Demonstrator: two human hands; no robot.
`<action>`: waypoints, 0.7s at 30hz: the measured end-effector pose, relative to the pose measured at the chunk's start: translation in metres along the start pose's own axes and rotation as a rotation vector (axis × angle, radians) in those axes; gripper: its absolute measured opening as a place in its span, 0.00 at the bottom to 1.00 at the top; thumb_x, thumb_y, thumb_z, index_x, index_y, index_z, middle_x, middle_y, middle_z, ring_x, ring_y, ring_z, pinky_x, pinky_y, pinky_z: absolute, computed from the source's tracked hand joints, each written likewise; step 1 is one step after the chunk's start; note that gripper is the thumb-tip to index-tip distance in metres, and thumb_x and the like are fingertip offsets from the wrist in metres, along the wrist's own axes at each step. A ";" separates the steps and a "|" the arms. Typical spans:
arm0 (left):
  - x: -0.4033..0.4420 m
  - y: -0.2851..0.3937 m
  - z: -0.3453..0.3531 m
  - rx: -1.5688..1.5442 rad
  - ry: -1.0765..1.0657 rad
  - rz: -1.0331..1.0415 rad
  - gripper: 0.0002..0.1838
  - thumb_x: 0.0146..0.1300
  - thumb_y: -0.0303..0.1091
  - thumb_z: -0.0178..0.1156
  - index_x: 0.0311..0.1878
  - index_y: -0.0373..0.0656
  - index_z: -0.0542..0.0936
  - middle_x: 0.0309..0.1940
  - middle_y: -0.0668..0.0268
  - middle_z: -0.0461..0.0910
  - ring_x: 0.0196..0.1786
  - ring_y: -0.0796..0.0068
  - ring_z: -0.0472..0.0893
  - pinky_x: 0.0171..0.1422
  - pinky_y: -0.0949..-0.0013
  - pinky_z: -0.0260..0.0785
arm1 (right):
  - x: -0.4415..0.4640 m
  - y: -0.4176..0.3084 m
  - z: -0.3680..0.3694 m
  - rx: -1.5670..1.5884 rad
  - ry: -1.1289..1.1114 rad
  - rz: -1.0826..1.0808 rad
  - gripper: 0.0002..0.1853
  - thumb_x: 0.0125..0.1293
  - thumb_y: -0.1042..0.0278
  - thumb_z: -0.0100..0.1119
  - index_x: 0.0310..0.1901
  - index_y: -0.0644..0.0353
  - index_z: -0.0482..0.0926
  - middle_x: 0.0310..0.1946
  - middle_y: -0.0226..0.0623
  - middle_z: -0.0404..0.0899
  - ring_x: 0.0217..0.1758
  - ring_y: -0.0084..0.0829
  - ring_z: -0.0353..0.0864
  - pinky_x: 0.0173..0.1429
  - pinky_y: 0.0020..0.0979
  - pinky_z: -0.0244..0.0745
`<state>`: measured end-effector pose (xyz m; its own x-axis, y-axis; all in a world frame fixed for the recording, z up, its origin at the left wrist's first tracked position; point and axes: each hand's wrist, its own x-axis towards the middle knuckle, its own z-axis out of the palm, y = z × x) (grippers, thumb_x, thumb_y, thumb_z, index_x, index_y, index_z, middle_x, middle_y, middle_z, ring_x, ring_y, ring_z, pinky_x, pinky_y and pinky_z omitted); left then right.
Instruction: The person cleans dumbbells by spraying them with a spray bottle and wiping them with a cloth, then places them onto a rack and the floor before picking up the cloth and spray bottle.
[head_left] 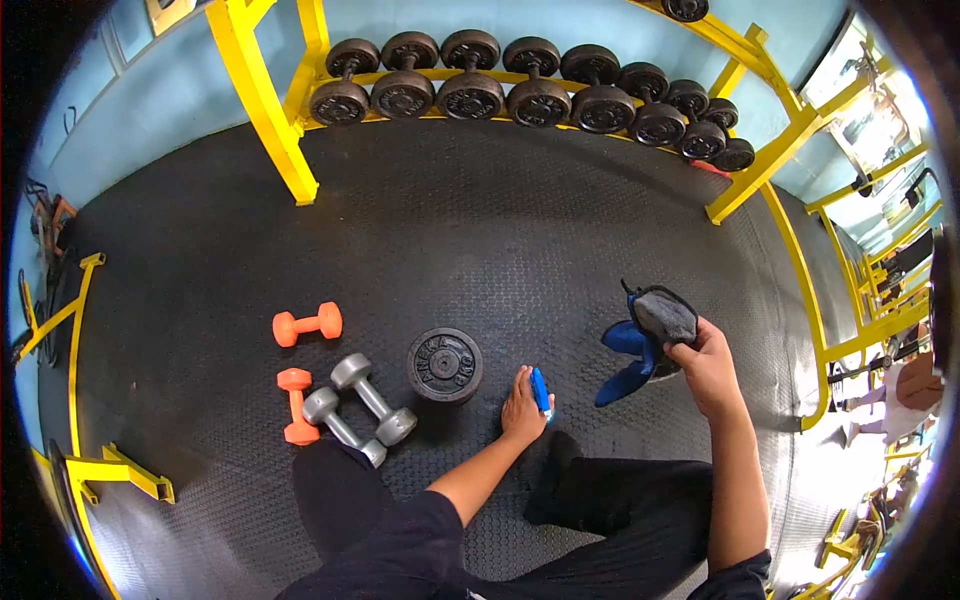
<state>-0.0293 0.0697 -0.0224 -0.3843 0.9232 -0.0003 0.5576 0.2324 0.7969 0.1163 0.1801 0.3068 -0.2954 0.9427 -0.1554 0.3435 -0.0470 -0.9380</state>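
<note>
My left hand (522,408) is low over the floor, its fingers closed around a small bright-blue object (541,390) whose exact kind I cannot make out. Out to the right, my right hand (707,368) pinches a blue and black fabric piece (628,375) with a grey lining and hanging blue flaps. Left of my left hand, a black dumbbell (445,366) stands on end with its lettered face up. Beyond it lie two grey dumbbells (372,390) and two orange dumbbells (308,324).
A yellow rack (262,95) at the back holds a row of several black dumbbells (471,97). Yellow frames stand at the left (120,472) and right (800,300). My bent legs (620,495) are close below my hands on the black rubber floor (400,220).
</note>
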 end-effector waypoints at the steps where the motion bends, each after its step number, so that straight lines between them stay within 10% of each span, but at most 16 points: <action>1: -0.005 0.002 -0.013 -0.031 -0.038 0.015 0.47 0.62 0.52 0.63 0.75 0.37 0.53 0.73 0.48 0.58 0.71 0.46 0.66 0.71 0.50 0.63 | 0.001 -0.004 0.002 -0.039 0.003 0.035 0.16 0.58 0.82 0.56 0.50 0.68 0.78 0.41 0.29 0.80 0.44 0.21 0.76 0.54 0.25 0.69; 10: -0.078 0.039 -0.155 -0.169 -0.143 -0.118 0.47 0.63 0.52 0.63 0.76 0.38 0.52 0.71 0.47 0.63 0.72 0.46 0.67 0.72 0.54 0.62 | 0.027 -0.003 0.011 -0.121 -0.086 0.052 0.17 0.57 0.81 0.55 0.49 0.68 0.78 0.37 0.29 0.79 0.41 0.22 0.76 0.51 0.27 0.71; 21: -0.078 0.003 -0.153 -0.162 -0.045 -0.198 0.37 0.61 0.49 0.67 0.65 0.39 0.63 0.57 0.48 0.75 0.57 0.45 0.78 0.60 0.52 0.69 | 0.048 -0.009 0.038 -0.260 -0.112 -0.063 0.14 0.57 0.80 0.57 0.47 0.70 0.77 0.37 0.30 0.77 0.40 0.23 0.74 0.50 0.26 0.69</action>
<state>-0.1102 -0.0482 0.0725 -0.4391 0.8781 -0.1899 0.3482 0.3613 0.8650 0.0654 0.2130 0.2963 -0.4147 0.8981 -0.1462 0.5343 0.1103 -0.8381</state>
